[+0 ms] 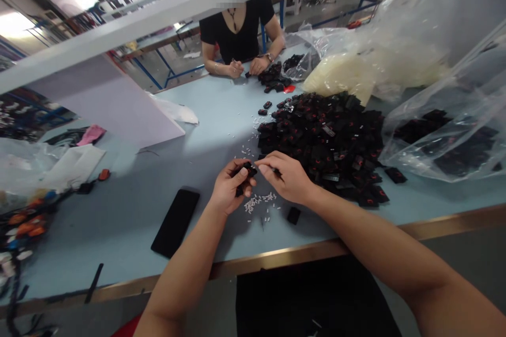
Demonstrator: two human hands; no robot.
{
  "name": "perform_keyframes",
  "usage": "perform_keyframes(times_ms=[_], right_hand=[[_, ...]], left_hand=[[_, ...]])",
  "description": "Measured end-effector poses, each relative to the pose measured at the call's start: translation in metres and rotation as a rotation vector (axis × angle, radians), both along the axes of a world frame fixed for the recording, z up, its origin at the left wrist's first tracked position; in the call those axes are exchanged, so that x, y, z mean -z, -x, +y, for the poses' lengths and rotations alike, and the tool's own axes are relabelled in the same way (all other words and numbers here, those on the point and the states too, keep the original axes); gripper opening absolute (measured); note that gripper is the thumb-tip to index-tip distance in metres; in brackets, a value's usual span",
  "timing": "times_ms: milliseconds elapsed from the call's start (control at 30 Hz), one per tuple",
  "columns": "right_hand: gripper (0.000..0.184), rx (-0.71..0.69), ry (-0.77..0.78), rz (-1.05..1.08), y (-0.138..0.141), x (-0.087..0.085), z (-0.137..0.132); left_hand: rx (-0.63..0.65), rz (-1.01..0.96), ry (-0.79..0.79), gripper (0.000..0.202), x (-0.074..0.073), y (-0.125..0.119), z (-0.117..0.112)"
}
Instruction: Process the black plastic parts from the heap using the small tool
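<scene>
My left hand (pixel 229 185) is wrapped round a small black plastic connector housing (pixel 249 168), held above the table. Just right of it, my right hand (pixel 285 176) is closed in a pinch, its fingertips close to the housing. What sits between those fingertips is too small to make out, and a bit of something dark shows under the fingers. Below the hands lies a loose scatter of tiny white plugs (pixel 255 202). A single black housing (pixel 293 215) rests near the table's front edge. Beyond my right hand rises a large heap of black housings (pixel 324 137) with red marks.
A black phone (pixel 176 222) lies left of my left forearm. Clear plastic bags (pixel 446 137) stand at the right. Across the table (pixel 130 184) a person in black (pixel 237 37) handles similar parts. A white panel (pixel 106 95) stands at the left, near orange connectors and cables (pixel 31 226).
</scene>
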State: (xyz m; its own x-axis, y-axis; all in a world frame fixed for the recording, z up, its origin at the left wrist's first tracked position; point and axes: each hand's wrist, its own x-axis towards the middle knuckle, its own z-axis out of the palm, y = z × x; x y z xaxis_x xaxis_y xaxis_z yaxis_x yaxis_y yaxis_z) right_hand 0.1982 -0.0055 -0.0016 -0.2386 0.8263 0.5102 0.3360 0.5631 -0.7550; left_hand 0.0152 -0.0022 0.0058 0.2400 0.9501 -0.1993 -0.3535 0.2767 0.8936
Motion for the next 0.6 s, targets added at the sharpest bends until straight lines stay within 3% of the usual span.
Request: perform_keyframes(times_ms=[200, 433, 600], right_hand=[[0.039, 0.033, 0.142, 0.172, -0.004, 0.004, 0.005], [0.033, -0.024, -0.091, -0.001, -0.001, 0.013, 0.002], [0.031, -0.019, -0.261, -0.282, -0.002, 0.014, 0.003]], left_hand=[[-0.018, -0.054, 0.030, 0.039, 0.000, 0.001, -0.001], [-0.045, -0.073, 0.011, 0.038, 0.003, 0.001, 0.000], [-0.034, 0.023, -0.065, 0.040, 0.008, -0.002, 0.000]])
